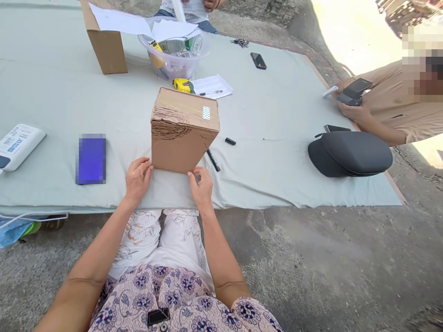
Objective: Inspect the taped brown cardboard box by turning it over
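We sit at a bench (270, 184) covered with a pale green cloth, outdoors on cracked concrete. Closest to us, one cardboard box (183, 131) stands tilted on its lower edge, near the bench's front edge. Our left hand (137, 180) lies loosely spread against that edge, while our right hand (201, 186) pinches it between thumb and fingertips.

Just right of the box are one black marker (213, 160) and one short black tube (230, 141). Well apart to the left lie one blurred blue rectangle (92, 159) and one white device (19, 147) at the bench's left edge. Well apart to the right sits one dark peaked cap (349, 153).

Beyond the box are one yellow tape measure (183, 85), one paper sheet (212, 86) and one clear plastic tub (173, 60). At the far right edge, a co-worker's two hands (351, 103) hold one black device (355, 91).
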`<state>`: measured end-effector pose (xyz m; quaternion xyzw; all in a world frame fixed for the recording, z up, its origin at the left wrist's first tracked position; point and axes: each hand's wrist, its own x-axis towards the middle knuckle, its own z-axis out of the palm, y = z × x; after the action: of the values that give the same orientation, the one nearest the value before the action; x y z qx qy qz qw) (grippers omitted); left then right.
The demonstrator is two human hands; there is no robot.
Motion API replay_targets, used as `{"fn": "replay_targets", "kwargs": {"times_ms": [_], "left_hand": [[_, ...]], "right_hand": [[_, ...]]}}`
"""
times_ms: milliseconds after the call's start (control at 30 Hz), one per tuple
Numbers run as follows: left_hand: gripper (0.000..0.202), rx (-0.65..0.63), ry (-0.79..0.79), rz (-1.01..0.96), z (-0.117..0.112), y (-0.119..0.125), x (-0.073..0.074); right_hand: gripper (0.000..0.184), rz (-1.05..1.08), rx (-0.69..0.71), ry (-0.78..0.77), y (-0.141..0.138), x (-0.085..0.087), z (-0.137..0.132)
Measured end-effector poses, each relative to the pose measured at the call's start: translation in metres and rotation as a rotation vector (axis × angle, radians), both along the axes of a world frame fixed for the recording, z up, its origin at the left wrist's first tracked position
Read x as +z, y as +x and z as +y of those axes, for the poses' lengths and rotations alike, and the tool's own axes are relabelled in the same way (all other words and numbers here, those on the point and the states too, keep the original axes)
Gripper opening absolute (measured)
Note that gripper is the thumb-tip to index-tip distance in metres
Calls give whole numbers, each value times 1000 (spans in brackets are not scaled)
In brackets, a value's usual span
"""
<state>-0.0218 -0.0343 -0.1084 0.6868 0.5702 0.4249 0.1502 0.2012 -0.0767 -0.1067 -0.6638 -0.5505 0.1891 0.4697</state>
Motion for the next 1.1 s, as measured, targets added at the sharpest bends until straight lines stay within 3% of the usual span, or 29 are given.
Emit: {"fn": "replay_targets", "kwargs": {"times_ms": [200, 367, 533, 800, 933, 1100], "left_hand": [[18, 84, 160, -59, -33, 9, 25], [15, 107, 204, -109, -33, 20, 43], [29, 103, 114, -186, -21, 36, 39], [59, 252, 76, -234, -13, 56, 36], [52, 253, 56, -255, -14, 58, 36], [39, 147, 66, -369, -14, 50, 29]], "right_hand": [[20, 34, -34, 76, -2, 27, -21], [27, 50, -50, 139, -4, 46, -18], [33, 55, -106, 115, -12, 49, -3], [59, -9, -264, 11, -31, 57, 6], [50, 41, -243, 34, -30, 53, 5], [29, 202, -150, 115, -20, 46, 1]]}}
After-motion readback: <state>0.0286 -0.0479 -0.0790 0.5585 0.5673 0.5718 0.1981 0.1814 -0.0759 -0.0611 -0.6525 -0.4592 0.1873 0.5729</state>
